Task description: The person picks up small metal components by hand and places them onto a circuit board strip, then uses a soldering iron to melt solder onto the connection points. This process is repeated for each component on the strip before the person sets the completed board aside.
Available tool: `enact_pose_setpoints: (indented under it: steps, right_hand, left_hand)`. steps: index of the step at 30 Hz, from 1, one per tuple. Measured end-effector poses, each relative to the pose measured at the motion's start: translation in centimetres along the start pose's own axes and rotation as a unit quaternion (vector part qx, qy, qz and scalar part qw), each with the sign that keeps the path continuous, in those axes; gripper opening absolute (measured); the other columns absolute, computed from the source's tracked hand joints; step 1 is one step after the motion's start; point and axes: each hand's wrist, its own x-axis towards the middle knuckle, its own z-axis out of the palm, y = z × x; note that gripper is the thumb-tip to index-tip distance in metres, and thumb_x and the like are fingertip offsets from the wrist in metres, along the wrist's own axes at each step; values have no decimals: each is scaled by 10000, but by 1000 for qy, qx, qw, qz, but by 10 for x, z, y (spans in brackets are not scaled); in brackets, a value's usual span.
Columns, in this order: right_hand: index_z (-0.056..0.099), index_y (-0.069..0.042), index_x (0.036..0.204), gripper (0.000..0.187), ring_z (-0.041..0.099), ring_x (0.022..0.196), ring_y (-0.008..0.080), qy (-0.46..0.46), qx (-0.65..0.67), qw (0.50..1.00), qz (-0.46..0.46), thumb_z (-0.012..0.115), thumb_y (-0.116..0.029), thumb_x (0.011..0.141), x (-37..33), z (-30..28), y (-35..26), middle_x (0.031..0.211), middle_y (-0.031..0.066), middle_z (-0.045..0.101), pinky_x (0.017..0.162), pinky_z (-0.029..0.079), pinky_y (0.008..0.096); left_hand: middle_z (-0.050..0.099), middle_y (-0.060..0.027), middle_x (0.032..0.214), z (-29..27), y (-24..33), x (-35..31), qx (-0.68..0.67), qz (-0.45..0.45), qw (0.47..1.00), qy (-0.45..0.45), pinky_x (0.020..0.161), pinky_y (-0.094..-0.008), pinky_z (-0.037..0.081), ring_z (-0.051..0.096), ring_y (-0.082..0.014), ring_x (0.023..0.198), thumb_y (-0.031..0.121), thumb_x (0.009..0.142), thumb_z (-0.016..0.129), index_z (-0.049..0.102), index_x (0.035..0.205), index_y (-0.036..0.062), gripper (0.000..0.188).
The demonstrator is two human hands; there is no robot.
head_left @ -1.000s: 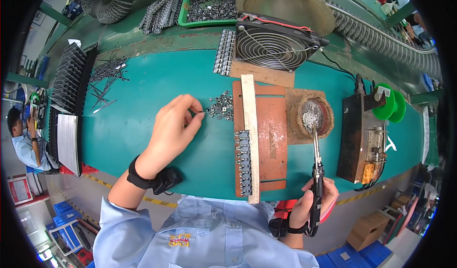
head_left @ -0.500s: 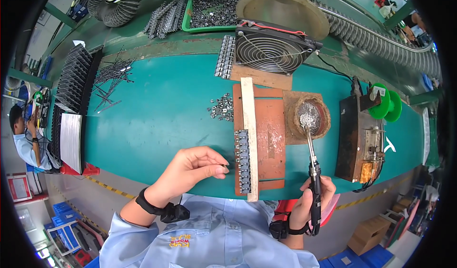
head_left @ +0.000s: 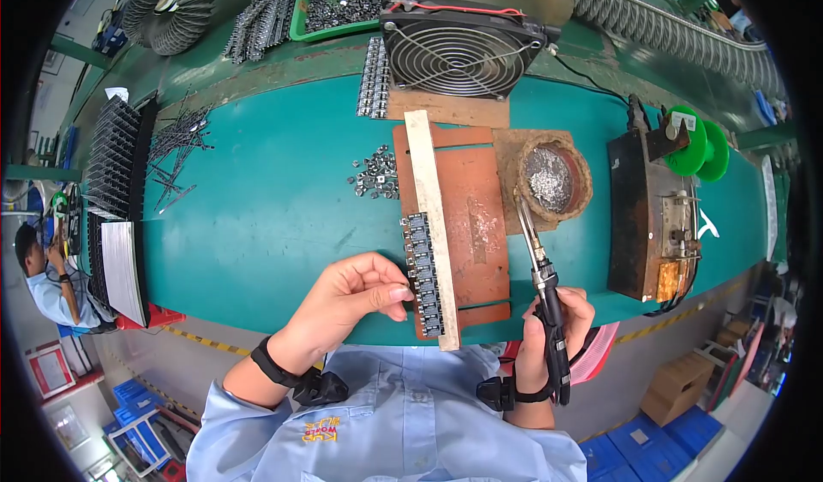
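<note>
My left hand (head_left: 347,298) is closed in a pinch at the left edge of a row of small dark electronic components (head_left: 422,276); whatever lies between its fingertips is too small to make out. The row sits along a pale wooden strip (head_left: 431,216) on a reddish-brown board (head_left: 483,268). In my right hand (head_left: 576,311) is a soldering iron (head_left: 551,311), its tip pointing up toward the near left rim of a round pot (head_left: 585,182) with silvery bits inside. A loose pile of small metal parts (head_left: 375,175) lies left of the board.
Behind the board stands a black fan (head_left: 459,53), with a strip of parts (head_left: 373,79) beside it. A metal box (head_left: 634,225) with a green spool (head_left: 707,143) stands right. Thin dark strips (head_left: 178,139) and a black rack (head_left: 120,156) are left; a green tray (head_left: 343,2) lies behind.
My left hand has come up against the component row. The soldering iron's tip has drawn back from inside the pot to its near rim. The whole view has shifted slightly.
</note>
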Motion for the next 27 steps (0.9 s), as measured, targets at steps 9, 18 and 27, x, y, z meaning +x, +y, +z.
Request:
enact_pose_setpoints:
  steps: [9,18,27]
  right_hand:
    - [408,-32,1071,428,459,667,133,-7,-7,1000,-4,628,-216,754,-1,-4,2,900,87,412,590,388,241]
    - [406,-33,1075,429,464,664,135,-19,-8,1000,-20,629,-212,755,0,-6,5,896,87,415,593,400,248]
    - [407,-35,1076,427,465,671,134,-19,-13,1000,-15,628,-210,755,0,-5,4,890,88,423,604,395,245]
  left_hand:
    - [583,-37,834,7,-2,6,4,4,1000,13,701,-226,472,574,-100,755,30,825,574,509,932,9,127]
    - [559,-25,838,14,2,6,62,56,996,37,739,-210,446,557,-83,795,-17,802,588,385,1083,17,348]
    - [550,-25,859,17,1,3,109,102,987,49,748,-202,437,548,-79,827,-34,802,581,391,1079,9,338]
